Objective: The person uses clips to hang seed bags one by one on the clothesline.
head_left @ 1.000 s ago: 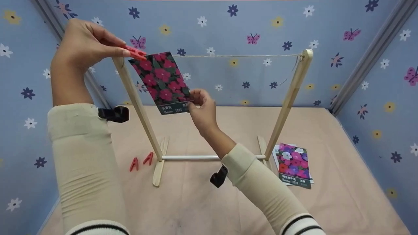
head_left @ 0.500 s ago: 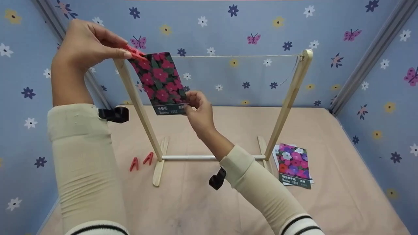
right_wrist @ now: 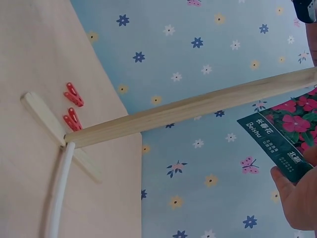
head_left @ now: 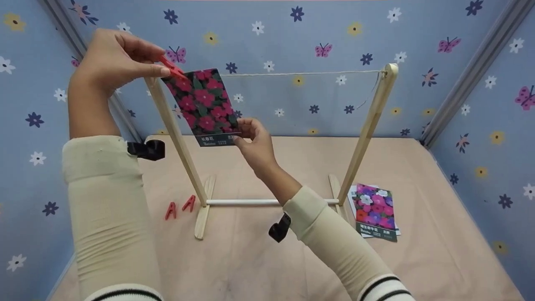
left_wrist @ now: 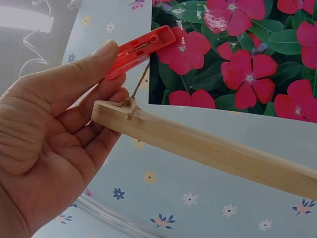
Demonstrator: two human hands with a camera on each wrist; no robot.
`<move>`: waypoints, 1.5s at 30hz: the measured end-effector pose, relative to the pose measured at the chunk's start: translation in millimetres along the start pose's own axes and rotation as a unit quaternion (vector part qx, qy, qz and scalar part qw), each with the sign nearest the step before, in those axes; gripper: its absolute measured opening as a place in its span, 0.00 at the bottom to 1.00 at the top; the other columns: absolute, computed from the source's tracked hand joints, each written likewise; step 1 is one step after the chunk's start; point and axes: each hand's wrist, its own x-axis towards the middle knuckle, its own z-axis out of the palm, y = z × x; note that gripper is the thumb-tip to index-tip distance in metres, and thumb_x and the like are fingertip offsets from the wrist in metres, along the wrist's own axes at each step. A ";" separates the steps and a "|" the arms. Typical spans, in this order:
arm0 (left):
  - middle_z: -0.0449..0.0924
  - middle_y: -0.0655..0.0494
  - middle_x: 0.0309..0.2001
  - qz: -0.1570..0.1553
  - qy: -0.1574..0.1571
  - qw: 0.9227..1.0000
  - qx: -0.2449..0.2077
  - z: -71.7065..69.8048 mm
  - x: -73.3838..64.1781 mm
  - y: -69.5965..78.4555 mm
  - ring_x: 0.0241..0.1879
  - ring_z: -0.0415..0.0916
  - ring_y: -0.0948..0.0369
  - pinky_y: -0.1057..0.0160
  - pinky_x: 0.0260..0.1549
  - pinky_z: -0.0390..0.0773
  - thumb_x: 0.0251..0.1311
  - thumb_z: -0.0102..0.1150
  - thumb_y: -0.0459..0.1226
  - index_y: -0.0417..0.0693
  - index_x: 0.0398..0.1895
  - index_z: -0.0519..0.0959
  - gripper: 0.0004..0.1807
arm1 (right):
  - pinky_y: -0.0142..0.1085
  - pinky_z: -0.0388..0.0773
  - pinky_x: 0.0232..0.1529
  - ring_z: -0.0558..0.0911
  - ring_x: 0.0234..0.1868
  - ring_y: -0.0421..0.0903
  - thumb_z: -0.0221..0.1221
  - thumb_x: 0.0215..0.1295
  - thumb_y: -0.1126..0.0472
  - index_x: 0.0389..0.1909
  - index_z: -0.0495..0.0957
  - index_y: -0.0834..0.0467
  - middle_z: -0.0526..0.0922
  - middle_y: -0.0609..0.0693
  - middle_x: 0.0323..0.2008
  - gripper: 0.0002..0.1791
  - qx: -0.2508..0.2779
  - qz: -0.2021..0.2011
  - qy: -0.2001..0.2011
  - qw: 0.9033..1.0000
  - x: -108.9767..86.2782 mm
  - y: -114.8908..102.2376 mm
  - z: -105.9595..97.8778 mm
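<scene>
Pegging card (head_left: 202, 104) to string (head_left: 301, 74), apparently: left hand (head_left: 110, 58) pinches peg (left_wrist: 141, 49) at card's top-left corner, near post (head_left: 173, 125); right hand (head_left: 257, 144) grips bottom-right. Next move likely: check peg bites string too, release.

- Head view: even, soft indoor light, moderate brightness; shadows on the tabletop (head_left: 259, 259) faint, soft-edged.
- Left wrist view: bright light panel (left_wrist: 25, 20) at upper left, blown to white; slight haze around it. Glare spots on the glossy flower card (left_wrist: 242, 64).
- Right wrist view: white rod (right_wrist: 60, 191) appears bowed near the frame edge (lens distortion); soft shadow alongside. Card's smallest print illegible.
</scene>
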 end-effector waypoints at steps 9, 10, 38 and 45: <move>0.82 0.60 0.40 0.022 0.000 1.000 -0.005 1.9 0.7 -2.3 0.40 0.76 0.63 0.73 0.44 0.77 0.47 0.75 0.46 0.45 0.51 0.84 0.27 | 0.35 0.80 0.48 0.79 0.48 0.48 0.59 0.61 0.77 0.51 0.75 0.64 0.81 0.55 0.47 0.18 0.020 0.024 -0.012 0.999 2.8 7.6 -5.7; 0.82 0.60 0.40 0.023 -0.001 1.000 -0.008 2.0 0.9 -2.8 0.40 0.76 0.63 0.73 0.43 0.77 0.47 0.75 0.46 0.45 0.51 0.84 0.27 | 0.35 0.79 0.48 0.79 0.49 0.48 0.59 0.61 0.77 0.52 0.75 0.65 0.80 0.55 0.47 0.18 0.016 0.023 -0.014 0.999 2.6 8.0 -6.4; 0.84 0.50 0.45 0.088 0.041 0.969 -0.229 1.8 -6.3 -28.0 0.53 0.74 0.57 0.60 0.63 0.67 0.48 0.73 0.28 0.35 0.48 0.83 0.20 | 0.38 0.81 0.48 0.78 0.51 0.52 0.64 0.59 0.71 0.53 0.74 0.65 0.78 0.56 0.48 0.20 0.020 0.040 -0.038 0.998 -5.0 23.3 -36.6; 0.83 0.50 0.42 0.080 0.061 0.957 -0.270 1.7 -11.7 -39.3 0.52 0.74 0.57 0.56 0.70 0.56 0.46 0.74 0.27 0.34 0.47 0.83 0.21 | 0.38 0.78 0.51 0.78 0.51 0.47 0.66 0.61 0.65 0.55 0.74 0.62 0.78 0.54 0.50 0.22 -0.040 0.033 -0.055 0.997 -13.9 27.5 -53.7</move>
